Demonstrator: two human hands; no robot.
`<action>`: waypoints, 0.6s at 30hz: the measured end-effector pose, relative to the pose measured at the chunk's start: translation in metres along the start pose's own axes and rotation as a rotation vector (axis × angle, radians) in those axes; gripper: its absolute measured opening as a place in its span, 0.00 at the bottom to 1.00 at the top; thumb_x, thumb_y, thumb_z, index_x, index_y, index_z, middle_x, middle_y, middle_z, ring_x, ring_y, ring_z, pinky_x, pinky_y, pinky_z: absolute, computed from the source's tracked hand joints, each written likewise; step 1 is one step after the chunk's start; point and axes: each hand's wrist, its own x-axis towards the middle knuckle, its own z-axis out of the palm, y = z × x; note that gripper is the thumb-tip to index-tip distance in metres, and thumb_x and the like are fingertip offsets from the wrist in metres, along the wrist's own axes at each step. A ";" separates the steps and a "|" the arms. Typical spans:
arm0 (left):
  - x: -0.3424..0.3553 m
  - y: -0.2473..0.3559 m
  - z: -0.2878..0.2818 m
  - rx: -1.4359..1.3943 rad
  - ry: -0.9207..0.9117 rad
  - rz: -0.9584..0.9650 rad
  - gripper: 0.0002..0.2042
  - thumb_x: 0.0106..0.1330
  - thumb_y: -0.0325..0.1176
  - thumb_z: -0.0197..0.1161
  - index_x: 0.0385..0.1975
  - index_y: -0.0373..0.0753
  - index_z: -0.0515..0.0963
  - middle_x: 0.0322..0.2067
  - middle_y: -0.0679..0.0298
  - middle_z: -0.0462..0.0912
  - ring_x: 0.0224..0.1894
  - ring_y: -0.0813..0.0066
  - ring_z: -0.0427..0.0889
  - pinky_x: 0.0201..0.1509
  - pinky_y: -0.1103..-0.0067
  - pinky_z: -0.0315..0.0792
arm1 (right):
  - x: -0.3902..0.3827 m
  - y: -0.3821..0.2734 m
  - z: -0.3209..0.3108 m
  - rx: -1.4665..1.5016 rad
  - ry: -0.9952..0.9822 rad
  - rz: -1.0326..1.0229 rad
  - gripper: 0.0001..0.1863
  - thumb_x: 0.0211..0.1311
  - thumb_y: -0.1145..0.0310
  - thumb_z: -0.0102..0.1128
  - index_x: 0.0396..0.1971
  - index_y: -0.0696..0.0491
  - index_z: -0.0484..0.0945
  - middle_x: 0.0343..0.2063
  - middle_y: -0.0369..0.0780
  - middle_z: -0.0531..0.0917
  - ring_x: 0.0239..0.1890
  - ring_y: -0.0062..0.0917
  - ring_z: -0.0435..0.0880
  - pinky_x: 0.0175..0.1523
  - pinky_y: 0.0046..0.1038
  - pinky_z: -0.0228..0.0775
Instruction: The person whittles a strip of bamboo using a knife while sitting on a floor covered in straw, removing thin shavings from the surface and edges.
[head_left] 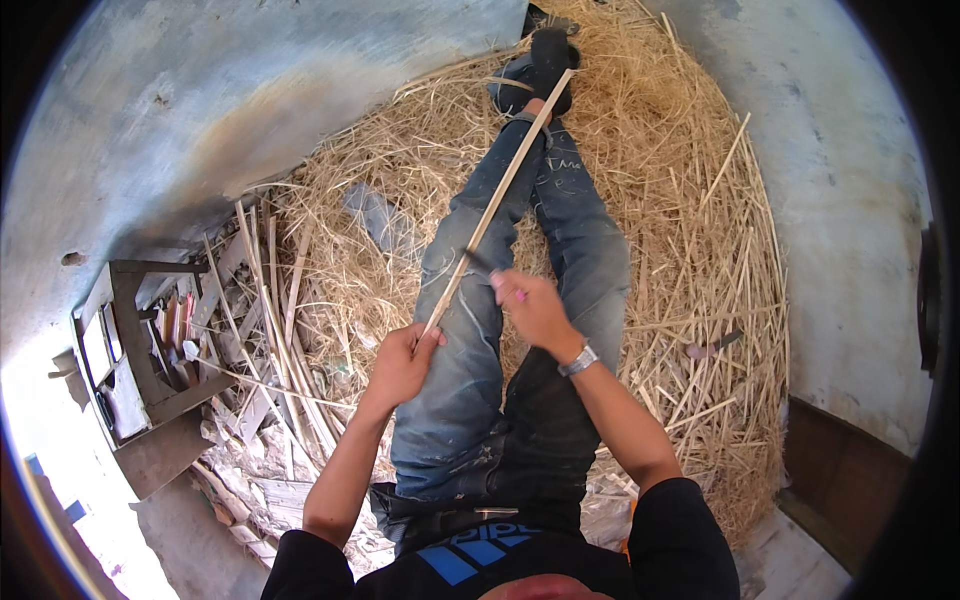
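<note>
Left hand had its fingers closed on the near end of the pale strip, low over the thigh, probably so it couldn't slide or twist. Right hand, just right of the strip, was curled round a knife; handle mostly hidden in the fist, dark blade crossing at the strip, a little past the left hand. Can't tell if it bit in. Jeans under the strip likely doubled as a bench. Loose sticks leaned left of the strip, seemingly parked within reach; a second blade lay well right of it, apparently set aside on the straw-coloured shavings. Strip's far end reached over the dark footwear, maybe as a prop; contact unclear.
</note>
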 end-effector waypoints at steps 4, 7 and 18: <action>0.000 0.000 0.000 -0.048 -0.013 -0.021 0.14 0.80 0.37 0.58 0.35 0.35 0.84 0.16 0.72 0.69 0.20 0.84 0.66 0.25 0.76 0.60 | 0.014 -0.015 -0.026 0.084 0.196 0.116 0.22 0.80 0.55 0.55 0.31 0.58 0.84 0.23 0.44 0.83 0.23 0.26 0.78 0.34 0.31 0.69; 0.003 0.004 0.002 -0.078 -0.035 -0.020 0.14 0.80 0.37 0.58 0.36 0.36 0.84 0.16 0.73 0.69 0.20 0.85 0.66 0.25 0.77 0.60 | 0.015 -0.013 -0.020 0.109 0.201 0.007 0.21 0.80 0.58 0.56 0.31 0.60 0.83 0.19 0.32 0.70 0.24 0.15 0.65 0.30 0.27 0.60; -0.003 0.000 -0.008 -0.465 -0.182 -0.136 0.15 0.83 0.40 0.54 0.43 0.35 0.84 0.15 0.77 0.65 0.17 0.89 0.60 0.22 0.83 0.52 | -0.001 -0.040 0.006 -0.123 0.024 -0.042 0.19 0.80 0.56 0.54 0.32 0.57 0.74 0.16 0.47 0.75 0.21 0.43 0.78 0.30 0.41 0.66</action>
